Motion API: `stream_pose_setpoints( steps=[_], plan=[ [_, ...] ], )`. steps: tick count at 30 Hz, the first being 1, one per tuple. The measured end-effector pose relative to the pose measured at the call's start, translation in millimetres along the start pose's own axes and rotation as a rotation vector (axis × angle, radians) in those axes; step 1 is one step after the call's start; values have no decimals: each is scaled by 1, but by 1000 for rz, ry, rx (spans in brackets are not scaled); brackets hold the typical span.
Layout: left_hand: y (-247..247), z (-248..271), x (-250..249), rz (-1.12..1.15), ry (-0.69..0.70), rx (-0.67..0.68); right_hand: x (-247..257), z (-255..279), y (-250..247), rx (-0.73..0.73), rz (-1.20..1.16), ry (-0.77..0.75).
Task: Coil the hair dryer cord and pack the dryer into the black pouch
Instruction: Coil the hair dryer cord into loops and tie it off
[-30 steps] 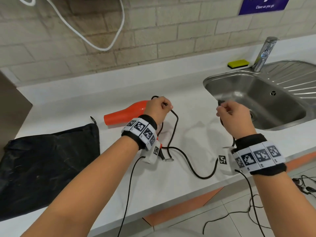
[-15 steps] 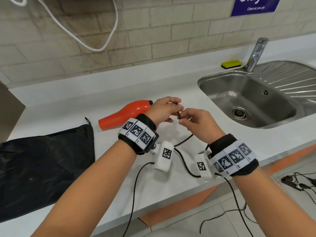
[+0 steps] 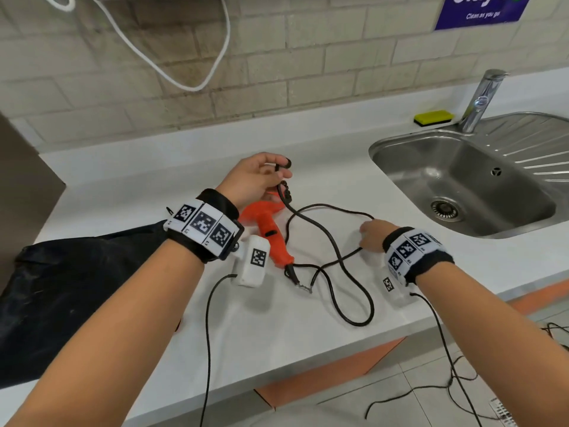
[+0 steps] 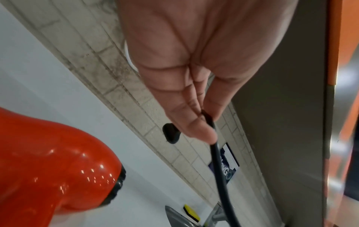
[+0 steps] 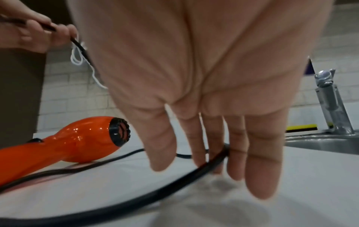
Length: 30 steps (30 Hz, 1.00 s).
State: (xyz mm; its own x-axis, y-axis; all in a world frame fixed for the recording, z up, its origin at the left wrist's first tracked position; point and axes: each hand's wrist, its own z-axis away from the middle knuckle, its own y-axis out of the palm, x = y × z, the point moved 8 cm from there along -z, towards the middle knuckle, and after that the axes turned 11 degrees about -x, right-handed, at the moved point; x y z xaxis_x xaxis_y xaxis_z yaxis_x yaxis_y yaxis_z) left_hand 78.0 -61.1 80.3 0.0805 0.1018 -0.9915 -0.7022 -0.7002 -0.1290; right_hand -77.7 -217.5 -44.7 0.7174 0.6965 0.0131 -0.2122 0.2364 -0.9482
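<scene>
The orange hair dryer (image 3: 264,223) (image 4: 48,169) (image 5: 77,142) lies on the white counter, handle toward me. Its black cord (image 3: 335,251) (image 5: 155,195) sprawls in loose loops to the right of it. My left hand (image 3: 261,175) (image 4: 204,119) is raised just behind the dryer and pinches the cord (image 4: 221,176) close to the black plug (image 3: 287,163) (image 4: 170,133). My right hand (image 3: 369,238) (image 5: 213,161) is low on the counter, fingers nearly straight, touching a stretch of the cord. The black pouch (image 3: 77,288) lies flat at the left.
A steel sink (image 3: 377,149) takes up the right side, with a tap (image 3: 480,100) and a yellow sponge (image 3: 432,118) behind it. A white cable (image 3: 184,75) hangs on the brick wall. A dark panel (image 3: 24,195) stands at the far left. Thin wires dangle from my wrists.
My hands met beside the dryer half a second ago. Now the left one keeps the cord end, and the right one has dropped to the right onto the cord on the counter.
</scene>
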Motion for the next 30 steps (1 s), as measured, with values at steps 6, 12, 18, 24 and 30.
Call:
stream_pose_setpoints(
  steps=[6, 12, 18, 24, 30],
  plan=[
    [-45, -18, -11, 31, 106, -248, -2, 25, 8, 150, -39, 55],
    [-44, -17, -7, -14, 107, -185, 34, 20, -26, -59, -107, -76],
    [-24, -7, 0, -120, 73, -25, 47, -33, -5, -108, -186, -22],
    [-19, -5, 2, -125, 35, -2, 37, -84, 20, -42, -20, 30],
    [-11, -8, -8, -83, 33, 0, 20, -64, 6, -83, -98, 115]
  ],
)
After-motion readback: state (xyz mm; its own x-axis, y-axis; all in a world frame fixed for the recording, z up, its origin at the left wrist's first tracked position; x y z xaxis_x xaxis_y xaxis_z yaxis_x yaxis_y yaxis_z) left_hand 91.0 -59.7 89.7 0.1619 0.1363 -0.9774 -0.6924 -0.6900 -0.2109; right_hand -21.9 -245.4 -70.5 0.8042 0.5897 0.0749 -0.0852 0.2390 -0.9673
